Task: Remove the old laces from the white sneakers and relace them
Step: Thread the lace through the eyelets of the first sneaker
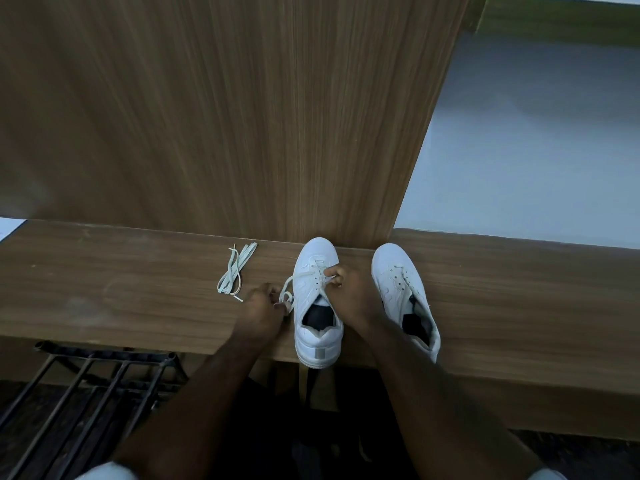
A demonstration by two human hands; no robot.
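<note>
Step in hand, as I judge it: working the lace (313, 271) on the left shoe (317, 299), which is sitting toe-away on the wooden ledge (138, 289), heel just over the near edge. Only the front eyelets are carrying lace; whether it's going in or coming out I can't tell from this alone.

Left hand (261, 306) is curling its fingers round a loop of lace just beside the shoe's left flank. Right hand (349, 289) is pinching the other strand over the eyelet rows, fingertips touching the upper.

Right shoe (403, 292) is standing near on the same ledge, eyelets bare (no lace in it that I can see), so it's unlaced.

A loose lace (235, 271) is lying in a bundle on the ledge to the left, apart from both hands.

Next move probably calls for finding the strand's tip and lining it up with the next eyelet, keeping both strands even.

In the way: not much. The upright wooden panel (242, 116) is touching the toes, so there's little room to push the shoe forward. A dark metal rack (104, 368) is sitting below the ledge, left.
</note>
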